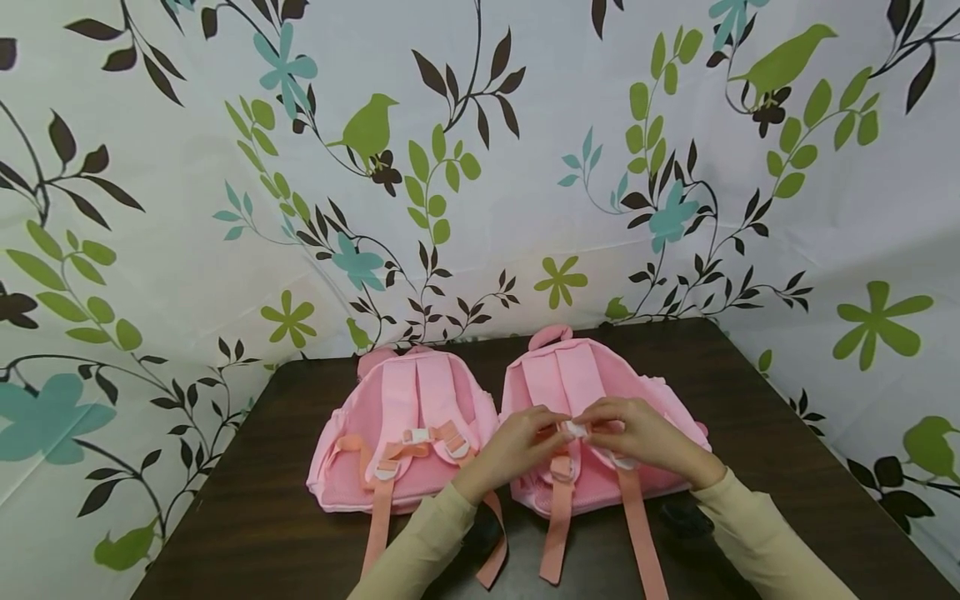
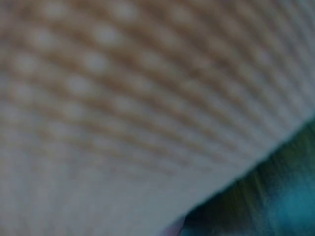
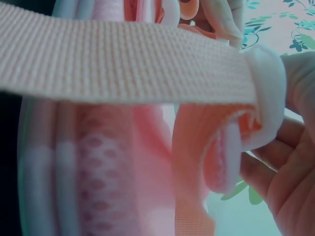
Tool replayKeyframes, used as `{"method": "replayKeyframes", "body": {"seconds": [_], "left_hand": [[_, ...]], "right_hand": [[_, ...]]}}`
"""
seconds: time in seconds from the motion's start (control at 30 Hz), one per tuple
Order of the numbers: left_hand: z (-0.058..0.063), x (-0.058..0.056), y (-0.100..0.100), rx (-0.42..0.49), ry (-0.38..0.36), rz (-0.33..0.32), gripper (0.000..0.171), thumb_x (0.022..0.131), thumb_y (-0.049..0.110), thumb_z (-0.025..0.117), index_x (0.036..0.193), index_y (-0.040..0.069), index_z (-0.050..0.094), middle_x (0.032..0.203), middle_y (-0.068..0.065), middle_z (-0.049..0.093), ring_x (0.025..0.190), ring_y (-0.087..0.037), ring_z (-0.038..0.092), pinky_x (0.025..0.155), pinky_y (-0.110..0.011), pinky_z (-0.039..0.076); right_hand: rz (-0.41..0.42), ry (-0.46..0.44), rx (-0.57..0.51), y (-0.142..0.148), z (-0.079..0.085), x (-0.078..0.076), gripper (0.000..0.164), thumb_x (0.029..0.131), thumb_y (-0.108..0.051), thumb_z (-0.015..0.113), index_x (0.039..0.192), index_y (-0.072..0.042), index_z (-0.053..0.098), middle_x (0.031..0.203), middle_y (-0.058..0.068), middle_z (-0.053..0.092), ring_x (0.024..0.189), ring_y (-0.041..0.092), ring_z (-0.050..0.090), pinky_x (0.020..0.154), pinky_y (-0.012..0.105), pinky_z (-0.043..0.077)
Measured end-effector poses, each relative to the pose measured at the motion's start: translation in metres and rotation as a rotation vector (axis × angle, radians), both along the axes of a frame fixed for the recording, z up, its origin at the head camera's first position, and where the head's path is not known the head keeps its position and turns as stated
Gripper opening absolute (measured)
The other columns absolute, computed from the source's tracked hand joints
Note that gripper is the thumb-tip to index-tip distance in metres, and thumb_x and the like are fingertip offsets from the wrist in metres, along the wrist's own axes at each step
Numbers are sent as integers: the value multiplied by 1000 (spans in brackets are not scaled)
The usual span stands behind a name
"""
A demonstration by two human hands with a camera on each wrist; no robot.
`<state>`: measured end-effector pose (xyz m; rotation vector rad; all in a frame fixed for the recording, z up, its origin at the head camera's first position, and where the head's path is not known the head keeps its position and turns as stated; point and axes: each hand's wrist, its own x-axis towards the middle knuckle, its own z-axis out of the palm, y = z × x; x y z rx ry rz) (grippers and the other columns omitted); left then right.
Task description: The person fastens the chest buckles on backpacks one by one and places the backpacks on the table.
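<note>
In the head view, a pink backpack [image 1: 540,379] lies on its front at the right, its shoulder straps facing up. Over those straps, my left hand [image 1: 513,446] and right hand [image 1: 641,435] meet at a small white buckle [image 1: 576,428] and pinch it from either side. The right wrist view has my right hand [image 3: 295,182] behind a peach webbing strap [image 3: 128,61] threaded through a white adjuster [image 3: 269,98]. Part of my left hand [image 3: 224,19] appears at its top. Blurred woven webbing [image 2: 128,98] fills most of the left wrist view.
A second pink backpack [image 1: 337,454] lies to the left, its white chest buckle [image 1: 417,435] joined across the straps. Loose peach strap ends [image 1: 557,533] trail toward the front of the dark table [image 1: 247,500]. A patterned curtain [image 1: 487,192] hangs behind.
</note>
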<state>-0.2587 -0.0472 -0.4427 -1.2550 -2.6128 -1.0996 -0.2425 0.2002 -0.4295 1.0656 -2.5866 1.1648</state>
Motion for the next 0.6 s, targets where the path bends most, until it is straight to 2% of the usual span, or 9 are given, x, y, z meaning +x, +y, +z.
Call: {"method": "replayKeyframes", "body": {"seconds": [0.2,0.33,0.43,0.6], "left_hand": [[4,7,2,-132,34,55,40,102,41,59,129,13,66,103,4,64,83,-4,56,73,-17,50],[7,12,3,-260,36,50,58,99,52,58,140,11,57,94,4,58,80,-6,54,69,-20,48],[8,14,3,-341,18,30,75,94,61,59,148,9,49,93,5,57,86,-8,54,75,-23,50],[4,17,1,-391,18,-6,90,88,63,67,154,8,40,119,-1,62,107,-11,57,95,-28,49]], "right_hand": [[-7,-29,25,0,-3,-1,26,89,-18,79,115,-15,75,105,-8,72,89,13,64,80,32,57],[-10,-26,51,2,-6,-2,28,88,-17,80,115,-15,75,105,-9,72,90,12,64,83,33,57],[2,-18,61,3,-9,-3,27,88,-16,80,114,-15,76,104,-9,72,89,12,64,83,33,57],[17,-18,67,4,-16,-4,26,88,-15,79,114,-14,76,105,-9,72,90,10,63,83,32,56]]}}
